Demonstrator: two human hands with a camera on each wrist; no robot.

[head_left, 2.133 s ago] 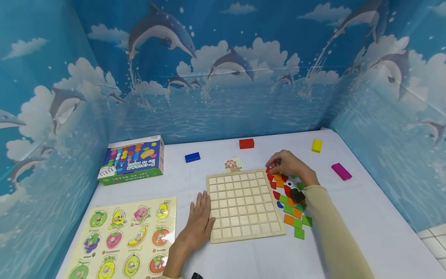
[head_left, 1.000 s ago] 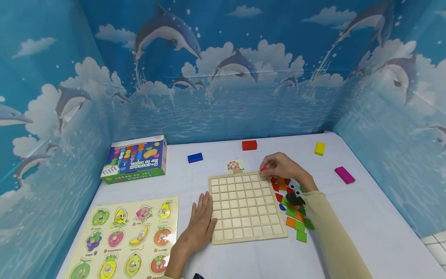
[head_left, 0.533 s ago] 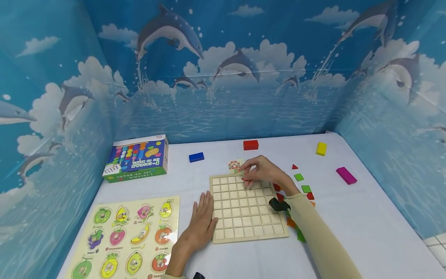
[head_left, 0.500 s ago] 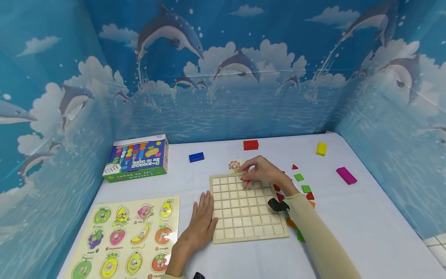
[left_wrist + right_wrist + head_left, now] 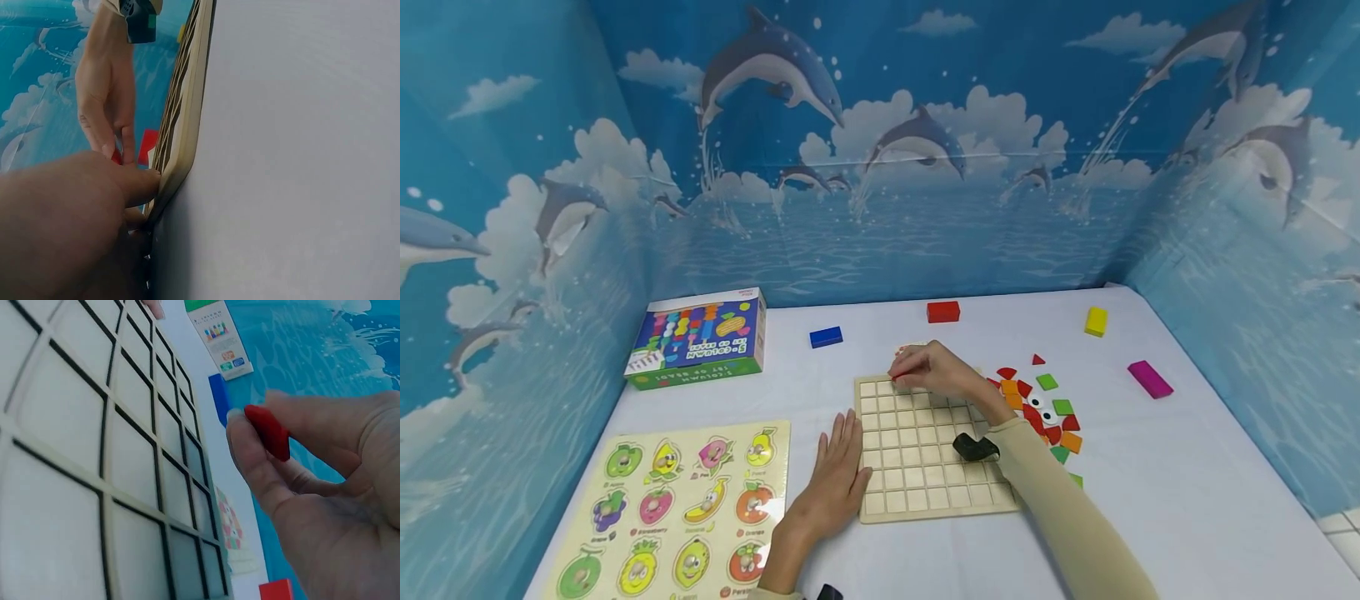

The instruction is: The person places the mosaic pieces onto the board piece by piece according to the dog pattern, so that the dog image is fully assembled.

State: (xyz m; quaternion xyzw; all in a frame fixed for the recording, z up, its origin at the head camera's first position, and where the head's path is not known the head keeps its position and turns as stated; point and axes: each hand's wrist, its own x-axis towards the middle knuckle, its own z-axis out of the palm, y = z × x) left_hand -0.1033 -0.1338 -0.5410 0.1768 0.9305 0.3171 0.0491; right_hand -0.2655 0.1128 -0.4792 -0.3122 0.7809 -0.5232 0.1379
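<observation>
A wooden grid board (image 5: 925, 467) lies flat on the white table (image 5: 1187, 492), its square cells bare. My right hand (image 5: 901, 372) hovers over the board's far left corner and pinches a small red piece (image 5: 267, 431) between thumb and fingers. My left hand (image 5: 838, 467) lies flat on the table, fingers straight, pressed against the board's left edge (image 5: 184, 125). A pile of red, orange and green shape pieces (image 5: 1037, 404) sits just right of the board. A small pattern card is mostly hidden behind my right hand.
A fruit peg puzzle (image 5: 681, 508) lies at the front left, a colourful box (image 5: 700, 337) at the back left. Blue (image 5: 826, 337), red (image 5: 943, 312), yellow (image 5: 1096, 321) and magenta (image 5: 1150, 379) blocks are scattered along the back. Dolphin-print walls (image 5: 880, 167) enclose three sides.
My right hand lifted a red piece from the pile on the right and carried it leftward across the board's far edge to its far left corner. The left hand stayed put.
</observation>
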